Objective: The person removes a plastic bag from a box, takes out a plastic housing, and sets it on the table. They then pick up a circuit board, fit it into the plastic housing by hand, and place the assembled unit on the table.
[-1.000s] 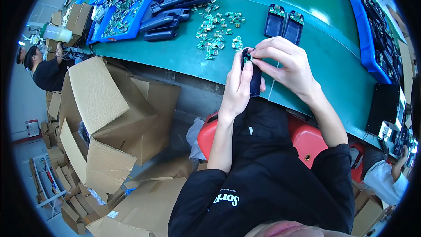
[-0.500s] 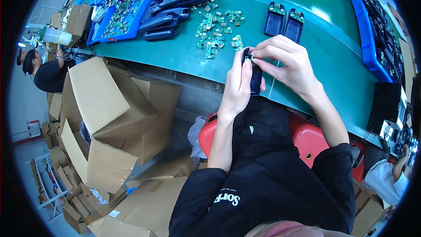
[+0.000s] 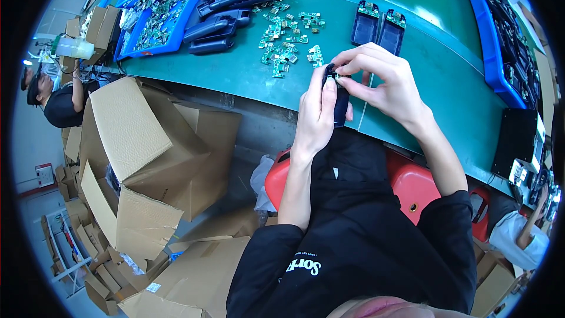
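Observation:
Over the table's near edge, my left hand (image 3: 315, 119) is wrapped round a dark blue plastic casing (image 3: 341, 109), held upright with its top end away from me. At that end, the bent thumb and fingers of my right hand (image 3: 385, 79) pinch a small green circuit board (image 3: 336, 75); the fingers hide much of it. Just beyond lie several loose green circuit boards (image 3: 284, 52) in a scattered group. Two open casing halves (image 3: 366, 28), each with a green board at its far end, rest side by side behind my right hand.
Several closed dark casings (image 3: 215, 28) are piled at the left, beside a blue tray (image 3: 175, 46) heaped with circuit boards. Another blue tray (image 3: 493, 59) of dark parts stands right, near a black box (image 3: 513, 141). Cardboard boxes (image 3: 132, 129) crowd the lower left. People (image 3: 65, 100) sit at both sides.
Both hands stay at the casing, with only slight finger movement; my right fingertips have shifted a little at its top end. The view has moved slightly. The person at the left has raised their head.

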### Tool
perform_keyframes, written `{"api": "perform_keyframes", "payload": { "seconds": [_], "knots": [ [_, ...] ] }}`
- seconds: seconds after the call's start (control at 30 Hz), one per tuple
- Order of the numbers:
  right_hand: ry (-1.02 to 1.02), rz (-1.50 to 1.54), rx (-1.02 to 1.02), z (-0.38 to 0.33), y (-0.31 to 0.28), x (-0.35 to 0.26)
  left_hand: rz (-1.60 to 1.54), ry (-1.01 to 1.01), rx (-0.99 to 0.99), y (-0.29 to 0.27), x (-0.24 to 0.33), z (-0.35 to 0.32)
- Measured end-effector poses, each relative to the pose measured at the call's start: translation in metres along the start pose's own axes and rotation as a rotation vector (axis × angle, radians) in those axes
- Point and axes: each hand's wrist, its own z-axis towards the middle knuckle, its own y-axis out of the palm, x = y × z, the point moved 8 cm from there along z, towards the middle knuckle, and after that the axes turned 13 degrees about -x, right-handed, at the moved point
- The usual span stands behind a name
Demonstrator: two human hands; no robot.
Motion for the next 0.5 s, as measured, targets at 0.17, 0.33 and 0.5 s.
{"api": "perform_keyframes", "payload": {
  "seconds": [0.17,0.33,0.5],
  "knots": [
    [0.007,0.041,0.005,0.0,0.0,0.0024,-0.004,0.048,0.003,-0.0008,0.0001,-0.0015],
    [0.028,0.074,0.008,-0.0021,-0.0003,0.0066,0.049,-0.011,0.006,0.0011,0.0005,-0.0012],
    [0.01,0.052,0.013,-0.0015,-0.0003,0.0075,-0.014,-0.002,0.022,0.0029,-0.002,-0.0022]
  ]
}}
